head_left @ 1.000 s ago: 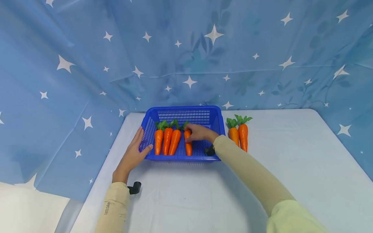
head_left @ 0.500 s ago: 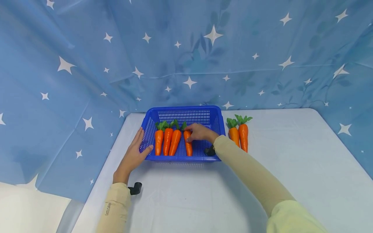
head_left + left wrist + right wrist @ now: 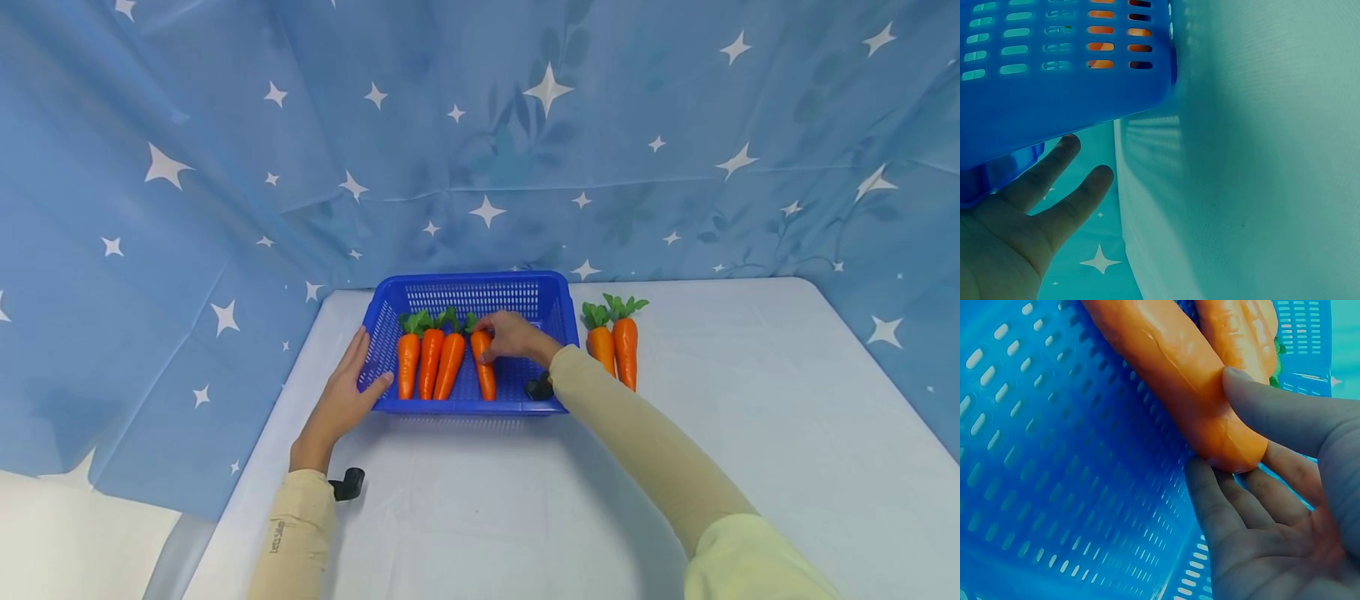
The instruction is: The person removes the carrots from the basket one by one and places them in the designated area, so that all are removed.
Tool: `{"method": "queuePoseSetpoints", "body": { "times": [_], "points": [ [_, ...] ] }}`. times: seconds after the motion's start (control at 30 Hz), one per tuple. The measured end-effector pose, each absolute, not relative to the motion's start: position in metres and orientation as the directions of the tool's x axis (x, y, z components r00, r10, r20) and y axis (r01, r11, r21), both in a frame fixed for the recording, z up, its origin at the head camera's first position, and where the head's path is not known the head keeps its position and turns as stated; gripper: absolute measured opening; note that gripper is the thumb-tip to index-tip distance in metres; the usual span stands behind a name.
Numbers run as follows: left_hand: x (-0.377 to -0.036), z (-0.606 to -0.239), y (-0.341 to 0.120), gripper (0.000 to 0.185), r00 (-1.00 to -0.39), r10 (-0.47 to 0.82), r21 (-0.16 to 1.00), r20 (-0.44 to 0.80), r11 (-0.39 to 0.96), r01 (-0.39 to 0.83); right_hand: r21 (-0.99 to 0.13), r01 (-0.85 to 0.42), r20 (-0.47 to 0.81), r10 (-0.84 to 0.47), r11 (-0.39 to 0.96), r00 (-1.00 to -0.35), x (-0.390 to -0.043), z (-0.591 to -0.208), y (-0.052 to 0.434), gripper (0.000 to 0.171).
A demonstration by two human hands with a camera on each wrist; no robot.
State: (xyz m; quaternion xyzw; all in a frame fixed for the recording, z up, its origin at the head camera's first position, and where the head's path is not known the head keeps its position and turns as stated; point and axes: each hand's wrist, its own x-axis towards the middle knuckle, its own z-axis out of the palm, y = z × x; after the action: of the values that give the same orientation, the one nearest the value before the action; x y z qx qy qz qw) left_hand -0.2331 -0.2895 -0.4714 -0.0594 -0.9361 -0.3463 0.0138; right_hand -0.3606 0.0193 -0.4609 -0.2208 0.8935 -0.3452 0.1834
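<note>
Right hand [image 3: 513, 335], centre of head view, pinched carrot [image 3: 486, 380] between thumb and fingers inside basket [image 3: 472, 407]; 3 carrots [image 3: 429, 367] lay left. Left hand [image 3: 341, 404], fingers extended, rested at basket's left edge.

Basket [image 3: 465, 407]: stood on table [image 3: 480, 521], before curtain [image 3: 420, 150].
Four carrots [image 3: 431, 363]: lay in a row inside basket.
Two carrots [image 3: 626, 352]: lay right of basket.
</note>
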Motion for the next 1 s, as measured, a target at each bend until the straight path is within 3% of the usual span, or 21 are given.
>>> {"method": "queuePoseSetpoints", "body": {
  "times": [0.83,1.0],
  "points": [
    [-0.2336,-0.4707,-0.2894,0.088,-0.993,0.099,0.652,0.058,0.750,0.113,-0.723,-0.208,-0.161,-0.453,0.659,-0.877,-0.3597,-0.4568,0.0175,0.055],
    [-0.2341,-0.4723,-0.2900,0.088,-0.993,0.099,0.655,0.065,0.746,0.118,-0.722,-0.240,-0.141,-0.478,0.649,-0.867,-0.3591,-0.4563,0.0182,0.046]
  ]
}}
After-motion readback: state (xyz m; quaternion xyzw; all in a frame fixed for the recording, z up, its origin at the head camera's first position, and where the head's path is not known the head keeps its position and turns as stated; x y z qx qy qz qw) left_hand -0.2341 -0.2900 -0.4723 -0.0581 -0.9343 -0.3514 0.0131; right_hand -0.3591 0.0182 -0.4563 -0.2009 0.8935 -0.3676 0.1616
